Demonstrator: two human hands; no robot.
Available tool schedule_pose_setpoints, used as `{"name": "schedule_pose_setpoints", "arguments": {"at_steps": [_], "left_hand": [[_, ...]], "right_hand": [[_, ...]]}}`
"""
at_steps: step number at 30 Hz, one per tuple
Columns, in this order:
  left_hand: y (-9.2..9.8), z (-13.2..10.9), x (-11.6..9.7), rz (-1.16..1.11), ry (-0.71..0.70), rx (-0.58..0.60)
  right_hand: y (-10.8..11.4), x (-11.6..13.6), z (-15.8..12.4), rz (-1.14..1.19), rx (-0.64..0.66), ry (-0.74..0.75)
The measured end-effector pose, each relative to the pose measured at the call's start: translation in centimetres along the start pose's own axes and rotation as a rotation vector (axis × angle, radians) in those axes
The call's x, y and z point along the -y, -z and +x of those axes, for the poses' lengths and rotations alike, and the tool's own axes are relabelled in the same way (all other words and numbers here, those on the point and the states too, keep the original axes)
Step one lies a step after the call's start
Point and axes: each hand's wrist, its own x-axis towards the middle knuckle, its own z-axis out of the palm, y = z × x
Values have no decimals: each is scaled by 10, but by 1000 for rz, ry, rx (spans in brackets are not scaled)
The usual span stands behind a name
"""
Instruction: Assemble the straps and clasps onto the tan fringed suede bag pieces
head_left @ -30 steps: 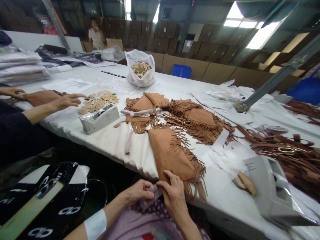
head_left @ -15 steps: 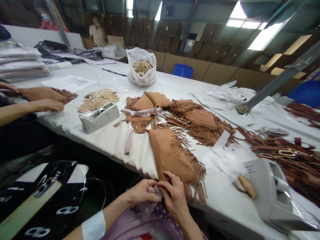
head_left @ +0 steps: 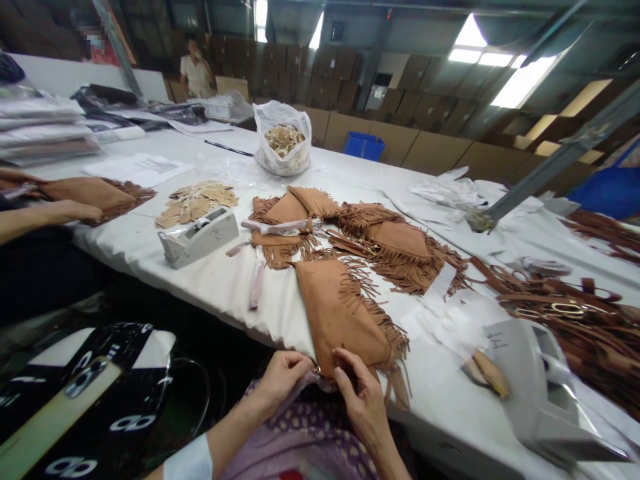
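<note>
A tan suede bag [head_left: 340, 313] with fringe lies at the table's front edge, its zipper side toward the left. My left hand [head_left: 283, 383] is closed in a pinch on a thin translucent wrap [head_left: 304, 381] beside the metal piece at the bag's near corner. My right hand [head_left: 364, 400] rests at that corner from the other side, thumb and fingers bent but apart, fingertips touching the suede. Part of the wrap hangs below the corner, over my lap. Behind this bag lie more fringed bags [head_left: 403, 239], some with wrapped straps [head_left: 277, 227].
Tape dispensers stand left [head_left: 200, 237] and right [head_left: 540, 380]. Brown straps [head_left: 575, 327] are heaped at far right. Tan tags [head_left: 197, 202] lie piled near a white plastic bag [head_left: 283, 160] of similar tags. A co-worker's hand [head_left: 75, 212] touches another fringed bag at left.
My hands have moved apart at the bag's corner; the right one shifted slightly right and its fingers opened. The metal piece at the corner now shows. The co-worker's hand has moved left.
</note>
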Motion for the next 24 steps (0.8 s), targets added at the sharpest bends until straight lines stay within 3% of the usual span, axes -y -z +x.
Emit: {"name": "schedule_pose_setpoints", "arguments": {"at_steps": [3,5,9,11,17,21,24], "left_hand": [[-3,-3,-1,142,-123,-125],[-5,-7,-1,266,-217,-178],[-4,-14,-6,342,-331,-180],[-1,-16,-7,262,-290,-128],[7,-22,-4,-252,84,49],[6,-23,-4,-328,185,161],[4,-20,-4,-305,165,175]], "right_hand": [[-7,1,-20,118,-120,-291],[-19,1,-35,183,-120,-470],[-43,2,-51,302,-50,-582],[-47,5,-51,280,-54,-549],[-39,11,-45,184,-91,-487],[-40,9,-39,247,-62,-534],[-43,7,-35,299,-72,-561]]}}
